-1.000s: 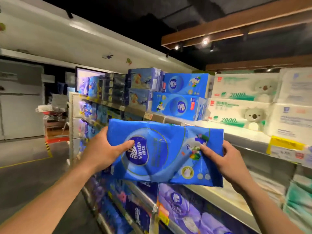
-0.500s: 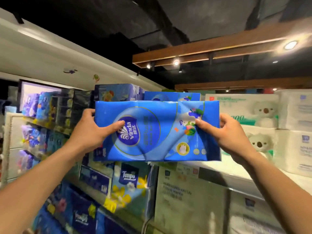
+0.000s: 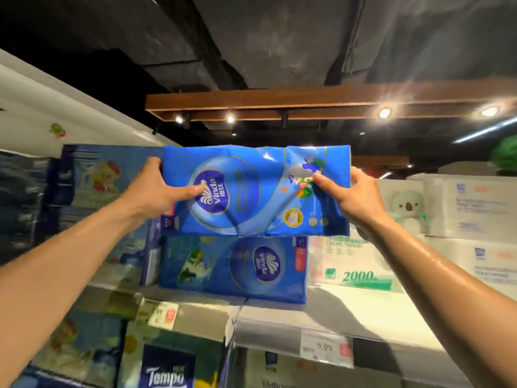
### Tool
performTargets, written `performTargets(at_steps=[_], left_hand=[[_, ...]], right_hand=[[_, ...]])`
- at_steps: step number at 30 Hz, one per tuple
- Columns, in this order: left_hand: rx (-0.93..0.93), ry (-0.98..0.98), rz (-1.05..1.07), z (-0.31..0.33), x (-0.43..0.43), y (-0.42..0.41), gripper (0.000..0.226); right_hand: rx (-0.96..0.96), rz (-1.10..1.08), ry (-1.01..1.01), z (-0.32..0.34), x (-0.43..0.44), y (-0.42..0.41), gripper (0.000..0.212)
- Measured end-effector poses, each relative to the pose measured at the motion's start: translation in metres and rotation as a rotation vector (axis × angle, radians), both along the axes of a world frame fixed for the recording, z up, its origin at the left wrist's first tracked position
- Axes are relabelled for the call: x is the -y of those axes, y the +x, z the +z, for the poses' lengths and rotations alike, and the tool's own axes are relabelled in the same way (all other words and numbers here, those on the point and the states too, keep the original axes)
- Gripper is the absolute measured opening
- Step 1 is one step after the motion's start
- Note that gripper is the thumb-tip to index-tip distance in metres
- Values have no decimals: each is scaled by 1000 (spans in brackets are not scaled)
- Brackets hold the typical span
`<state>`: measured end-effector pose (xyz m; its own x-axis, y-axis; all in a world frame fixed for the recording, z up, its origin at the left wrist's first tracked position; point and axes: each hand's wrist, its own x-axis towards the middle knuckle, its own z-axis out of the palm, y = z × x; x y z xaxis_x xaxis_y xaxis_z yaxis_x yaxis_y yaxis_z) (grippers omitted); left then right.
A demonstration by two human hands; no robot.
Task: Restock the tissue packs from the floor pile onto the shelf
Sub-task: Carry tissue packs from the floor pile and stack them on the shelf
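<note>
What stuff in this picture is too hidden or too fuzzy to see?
Head view:
- Floor pile: out of frame, below the bottom edge.
- Whatever is behind the held pack: the pack hides it.
- Fingers of the left hand and right hand: partly behind the pack.
- Left price tag: too blurred to read.
- Whether the held pack touches the shelf pack below it: cannot tell.

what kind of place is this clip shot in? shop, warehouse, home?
Most likely a shop's tissue aisle: price tags clipped to the shelf edge, branded tissue packs stacked in rows, and track spotlights on a wooden ceiling beam.
</note>
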<state>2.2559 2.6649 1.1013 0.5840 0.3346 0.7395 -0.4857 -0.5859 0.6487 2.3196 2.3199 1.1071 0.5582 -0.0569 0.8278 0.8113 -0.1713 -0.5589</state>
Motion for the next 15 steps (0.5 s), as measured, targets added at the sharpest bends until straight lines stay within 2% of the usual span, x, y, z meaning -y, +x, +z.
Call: performTargets(at_steps=[3, 5, 7, 9, 11, 13, 15], left_hand=[[27, 63, 36, 10, -5, 33, 61], [54, 101, 65, 13, -13, 57, 53], [85, 116, 111, 12, -20, 76, 58], [91, 126, 178, 9, -28, 93, 76], [132, 196, 258, 5, -30, 105, 95], [203, 324, 318, 5, -28, 110, 98], [235, 459, 388, 5, -27, 115, 89]], right_hand=[[-14, -47, -9, 9, -17, 23, 63], [-15, -92, -45, 12, -27, 41, 62], [-22, -133, -69, 13, -37, 57, 61], [-54, -161, -101, 13, -45, 70, 58], [-98, -200, -130, 14, -53, 83, 44], [-137, -211, -147, 11, -58, 92, 29], [-174, -224, -156, 7, -62, 100, 26]])
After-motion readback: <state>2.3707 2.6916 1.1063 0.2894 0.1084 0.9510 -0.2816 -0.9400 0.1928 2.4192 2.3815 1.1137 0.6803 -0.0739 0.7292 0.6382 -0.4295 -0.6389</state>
